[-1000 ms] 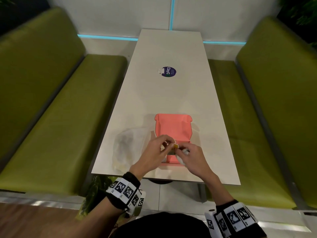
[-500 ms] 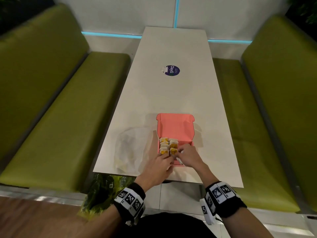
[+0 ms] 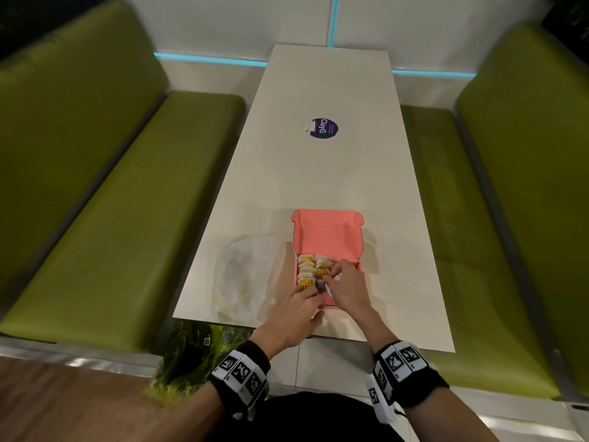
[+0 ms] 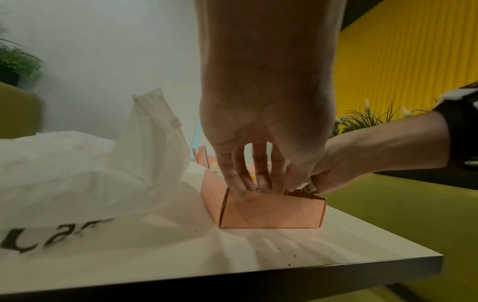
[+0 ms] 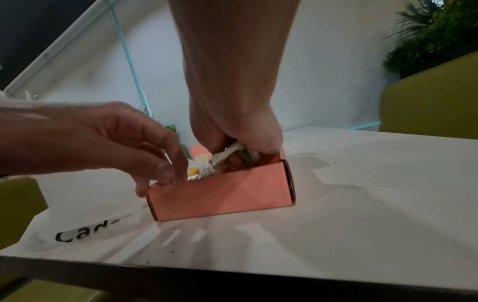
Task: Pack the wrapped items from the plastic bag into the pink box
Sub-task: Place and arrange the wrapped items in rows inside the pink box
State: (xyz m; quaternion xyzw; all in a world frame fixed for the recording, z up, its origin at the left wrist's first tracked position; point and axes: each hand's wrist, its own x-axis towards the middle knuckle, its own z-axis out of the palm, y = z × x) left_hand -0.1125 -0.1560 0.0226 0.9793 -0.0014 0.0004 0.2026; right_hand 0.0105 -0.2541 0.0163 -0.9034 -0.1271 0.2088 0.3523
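Several small white-and-yellow wrapped sachets (image 3: 314,268) already packed in two rows inside open pink cardboard box (image 3: 328,237), just beyond fingertips of both hands. Right part of box floor near right hand (image 3: 345,283) showing bare pink, so room left. Judged well along, not finished.

Right hand: fingers curled, pinching one white wrapped item (image 5: 227,155) and lowering it into near right part of box; grip plain in right wrist view. Left hand (image 3: 294,314): fingers fairly straight, tips resting on near wall of box and on nearest sachets, holding nothing; apparently steadying.

Crumpled translucent white plastic bag (image 3: 242,275) with black lettering lying flat, just left of left hand, touching or nearly touching box side. Yellowish shapes faintly visible through near end of bag; number of items remaining inside cannot be told.

Sachets: flat, papery, white wrappers with yellow panels, standing on edge, tightly pressed. Box lid upright beyond hands, flaps out. Remaining: seat held item, empty bag, presumably fill right column.
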